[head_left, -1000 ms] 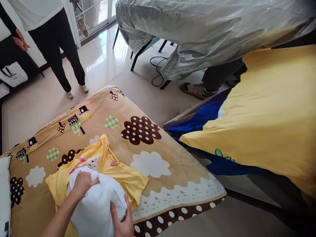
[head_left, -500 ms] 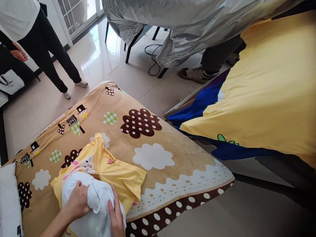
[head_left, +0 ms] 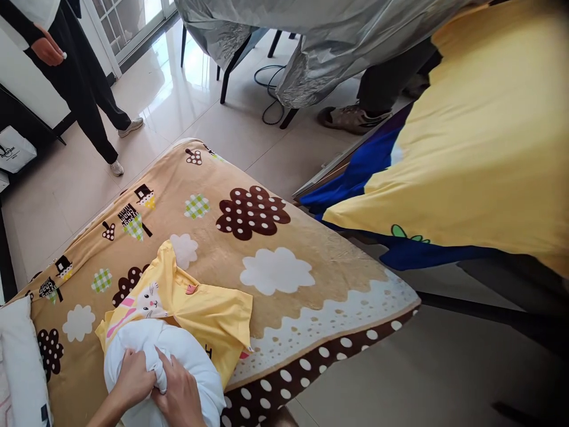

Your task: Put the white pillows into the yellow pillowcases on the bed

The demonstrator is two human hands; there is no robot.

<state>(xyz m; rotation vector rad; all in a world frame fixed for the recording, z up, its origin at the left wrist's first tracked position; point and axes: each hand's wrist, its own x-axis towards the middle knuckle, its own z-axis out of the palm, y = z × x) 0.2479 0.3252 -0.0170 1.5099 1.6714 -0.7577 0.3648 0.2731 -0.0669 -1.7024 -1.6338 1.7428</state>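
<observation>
A puffy white cushion lies in a rounded bundle at the lower left of the head view. My left hand has its fingers closed on a fold of the white fabric at the middle. Close beside it, my right hand pinches the same gathered fabric, thumb and fingers bent. Under and beyond the cushion spreads a yellow cloth printed with a rabbit face, its edges crumpled. The cushion covers the near part of this cloth.
A tan patterned blanket covers the surface. White bedding is at the left edge. Yellow and blue fabric hangs at right. A person stands at back left; another person's shoe shows under a grey cover.
Both hands have come together at the middle of the cushion; my right hand moved left from its side onto the fabric. The cushion looks rounder. The standing person's arm and feet shifted.
</observation>
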